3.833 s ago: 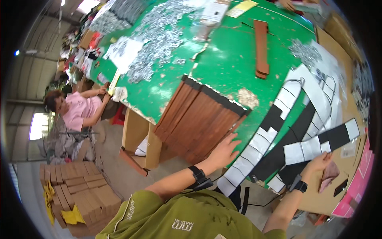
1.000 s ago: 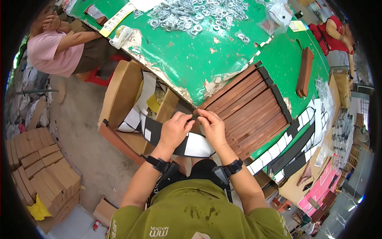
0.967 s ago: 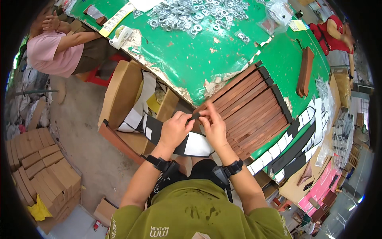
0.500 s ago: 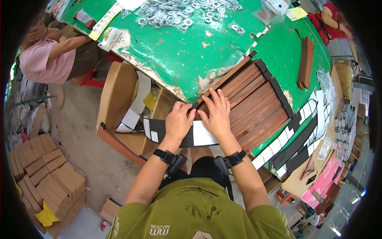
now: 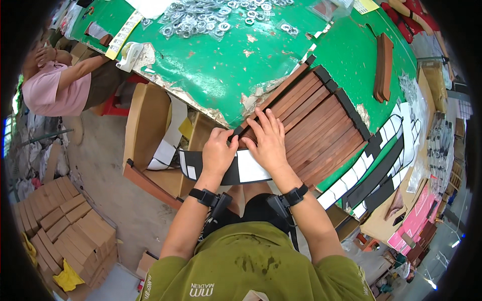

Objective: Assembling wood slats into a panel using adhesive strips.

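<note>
While both hands meet at near end of wooden slat row [image 5: 316,120], head view: left hand [image 5: 218,153] curled, fingertips pinching black-and-white strip [image 5: 241,170] at slat ends. Right hand [image 5: 268,143] flat, fingers spread, pressing strip end onto slats. Strip trails leftward under left hand. Step, judged: sticking strip across slat ends. Next likely needs smoothing along edge, keeping alignment.
</note>
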A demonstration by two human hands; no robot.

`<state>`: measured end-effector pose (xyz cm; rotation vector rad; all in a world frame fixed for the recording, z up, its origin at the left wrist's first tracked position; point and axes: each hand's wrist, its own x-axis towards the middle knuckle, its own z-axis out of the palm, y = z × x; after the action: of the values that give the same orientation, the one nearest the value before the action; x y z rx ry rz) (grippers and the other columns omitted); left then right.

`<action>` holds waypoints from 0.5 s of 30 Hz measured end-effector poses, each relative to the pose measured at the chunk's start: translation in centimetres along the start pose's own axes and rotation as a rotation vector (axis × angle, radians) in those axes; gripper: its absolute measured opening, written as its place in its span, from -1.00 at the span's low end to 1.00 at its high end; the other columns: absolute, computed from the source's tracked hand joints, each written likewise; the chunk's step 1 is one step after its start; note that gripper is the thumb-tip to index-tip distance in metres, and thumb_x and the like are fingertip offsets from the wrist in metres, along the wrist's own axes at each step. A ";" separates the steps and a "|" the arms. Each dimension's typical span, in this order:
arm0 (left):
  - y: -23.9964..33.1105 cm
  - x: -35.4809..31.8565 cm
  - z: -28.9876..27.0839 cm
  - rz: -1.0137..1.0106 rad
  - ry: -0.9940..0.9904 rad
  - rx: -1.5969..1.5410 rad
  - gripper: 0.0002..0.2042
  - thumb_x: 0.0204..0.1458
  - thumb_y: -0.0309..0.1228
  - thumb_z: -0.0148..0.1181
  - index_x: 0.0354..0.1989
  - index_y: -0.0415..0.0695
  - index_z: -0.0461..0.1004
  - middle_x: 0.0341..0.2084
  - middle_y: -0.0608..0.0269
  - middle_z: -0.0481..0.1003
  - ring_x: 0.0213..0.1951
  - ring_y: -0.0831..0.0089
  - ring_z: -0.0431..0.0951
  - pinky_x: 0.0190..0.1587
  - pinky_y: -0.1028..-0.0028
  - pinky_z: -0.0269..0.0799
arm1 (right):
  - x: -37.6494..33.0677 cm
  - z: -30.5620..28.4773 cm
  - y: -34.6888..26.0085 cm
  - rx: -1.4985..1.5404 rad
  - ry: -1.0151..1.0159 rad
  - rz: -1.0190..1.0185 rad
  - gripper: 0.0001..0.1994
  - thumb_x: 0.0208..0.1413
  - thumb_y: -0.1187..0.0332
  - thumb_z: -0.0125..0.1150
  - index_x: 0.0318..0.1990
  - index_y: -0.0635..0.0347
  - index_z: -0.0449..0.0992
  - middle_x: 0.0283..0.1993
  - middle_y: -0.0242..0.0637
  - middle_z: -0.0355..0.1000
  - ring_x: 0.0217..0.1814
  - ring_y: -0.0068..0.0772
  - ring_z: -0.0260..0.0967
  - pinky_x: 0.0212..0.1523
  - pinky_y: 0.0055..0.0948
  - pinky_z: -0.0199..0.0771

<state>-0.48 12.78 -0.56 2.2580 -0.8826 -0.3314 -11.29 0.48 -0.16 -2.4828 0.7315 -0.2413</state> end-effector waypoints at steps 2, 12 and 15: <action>-0.1 0.0 0.1 0.014 0.007 -0.020 -0.82 -0.02 -0.44 0.32 -0.26 -0.24 0.59 -0.33 0.13 0.52 -0.45 0.20 0.56 -0.37 0.34 0.50 | 0.0 0.1 0.2 0.001 0.006 -0.002 -0.49 0.00 0.20 0.37 0.13 0.11 0.48 0.42 -0.21 0.14 0.51 -0.02 -0.05 0.42 0.05 -0.05; -0.6 -0.2 0.3 0.060 0.005 -0.032 -0.82 -0.02 -0.48 0.33 -0.25 -0.26 0.58 -0.33 0.14 0.52 -0.50 0.30 0.55 -0.42 0.39 0.50 | 0.0 0.2 0.2 -0.006 0.044 -0.026 -0.48 -0.03 0.21 0.39 0.11 0.14 0.48 0.40 -0.18 0.16 0.49 -0.02 -0.02 0.41 0.05 -0.02; -0.7 -0.3 0.4 0.096 0.035 -0.050 -0.82 -0.03 -0.49 0.34 -0.25 -0.26 0.58 -0.32 0.14 0.52 -0.51 0.30 0.54 -0.43 0.40 0.49 | 0.0 0.2 0.3 0.012 0.041 -0.033 -0.48 -0.03 0.20 0.39 0.11 0.14 0.48 0.40 -0.18 0.17 0.48 -0.01 -0.01 0.41 0.05 -0.02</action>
<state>-0.56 13.20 -1.36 2.1608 -0.9506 -0.2662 -11.35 0.35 -0.44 -2.4870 0.7046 -0.3082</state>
